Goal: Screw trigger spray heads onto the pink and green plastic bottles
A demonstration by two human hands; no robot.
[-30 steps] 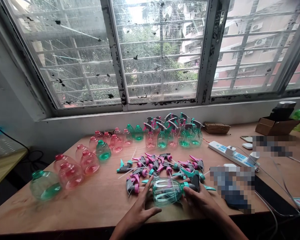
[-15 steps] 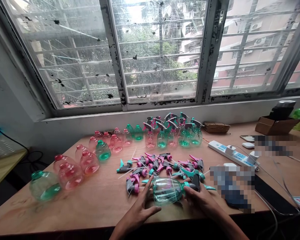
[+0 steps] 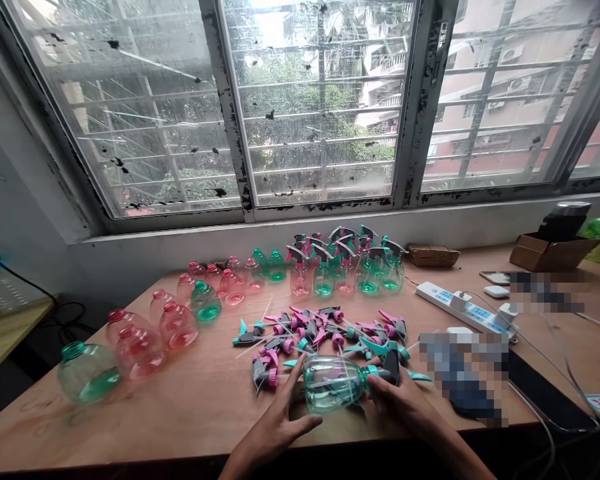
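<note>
I hold a clear green spray bottle [image 3: 333, 383] on its side just above the wooden table [image 3: 190, 400], near its front edge. My left hand [image 3: 280, 423] cups the bottle's base, thumb under it and fingers up along its side. My right hand [image 3: 397, 400] is closed round the neck and the green and grey trigger head [image 3: 387, 367] fitted there. A heap of loose pink and green trigger heads [image 3: 325, 330] lies just beyond the bottle.
Headless pink and green bottles [image 3: 145, 340] lie along the table's left. Several finished bottles [image 3: 347, 270] stand by the window sill. A white power strip [image 3: 463, 308], cables, a dark phone [image 3: 545, 393] and cardboard boxes [image 3: 550, 252] occupy the right side.
The bottle has turned slightly in my hands and shifted a little to the left. Both hands keep their grip.
</note>
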